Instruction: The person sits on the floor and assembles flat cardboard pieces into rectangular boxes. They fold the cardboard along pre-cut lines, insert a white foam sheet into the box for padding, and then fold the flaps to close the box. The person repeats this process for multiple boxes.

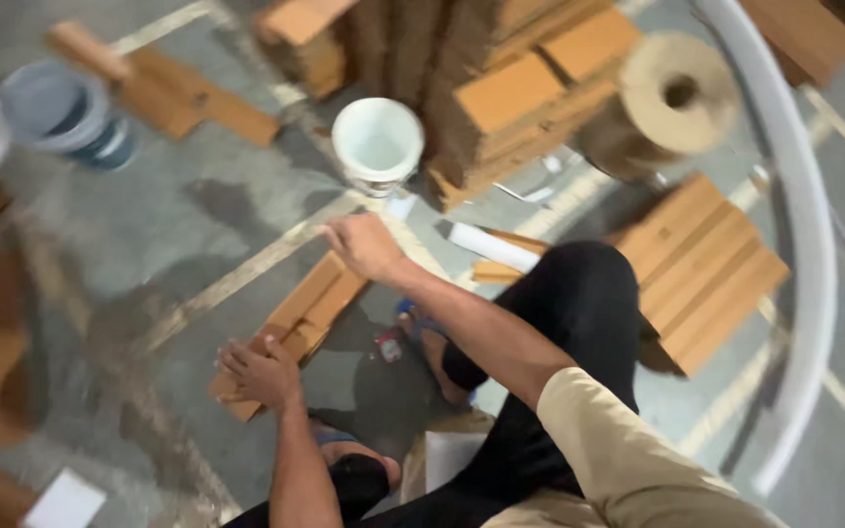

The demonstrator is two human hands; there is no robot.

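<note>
Nearest the camera, the left hand (261, 374) lies flat, fingers spread, pressing on the near end of a flat folded cardboard piece (295, 323) on the concrete floor (198, 215). Past that piece's far end, the right hand (364, 246) hovers with fingers loosely curled; blur hides whether it grips anything. Just beyond the cardboard piece stands a white bucket (378, 143). Behind and right of the piece rise stacked cardboard bundles (501, 98) and a brown paper roll (672, 98).
</note>
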